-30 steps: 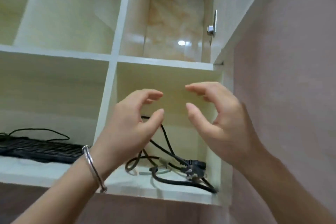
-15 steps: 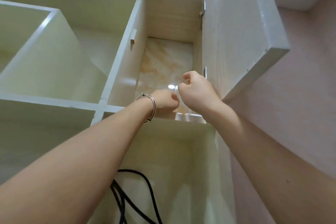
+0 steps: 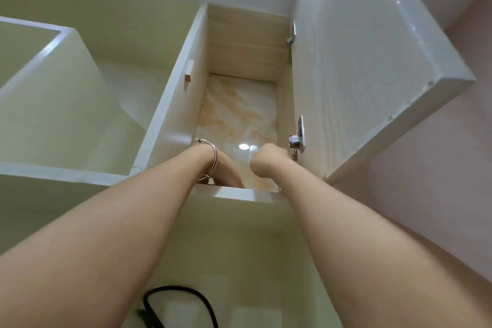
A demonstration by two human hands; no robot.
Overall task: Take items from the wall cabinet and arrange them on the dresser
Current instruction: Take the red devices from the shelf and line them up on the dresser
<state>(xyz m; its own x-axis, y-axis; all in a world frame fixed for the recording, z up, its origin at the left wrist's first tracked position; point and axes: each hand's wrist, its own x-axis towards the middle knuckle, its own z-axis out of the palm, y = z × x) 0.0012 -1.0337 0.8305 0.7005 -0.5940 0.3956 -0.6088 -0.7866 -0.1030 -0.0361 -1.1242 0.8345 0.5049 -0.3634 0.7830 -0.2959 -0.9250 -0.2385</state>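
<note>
I look steeply up into the white wall cabinet (image 3: pixel 170 114). Both my arms reach into its upper right compartment, over the shelf's front edge (image 3: pixel 239 193). My left hand (image 3: pixel 226 170), with a metal bangle (image 3: pixel 214 160) on the wrist, lies low on the shelf, its fingers hidden behind the edge. My right hand (image 3: pixel 269 161) is curled into a fist close to the right wall, and nothing shows in it. No item is visible on that shelf from here. A black cable (image 3: pixel 181 293) loops in the compartment below.
The compartment's door (image 3: pixel 359 74) stands open to the right, overhanging my right arm, with two metal hinges (image 3: pixel 298 138) on it. The back of the compartment is glossy marbled tile (image 3: pixel 239 114). Another open compartment (image 3: pixel 48 104) lies to the left. A pink wall (image 3: pixel 439 168) is at right.
My hands rose from in front of the lower cable compartment into the upper one and closed. Since half a second ago they have gone deeper, the left dropping behind the shelf edge.
</note>
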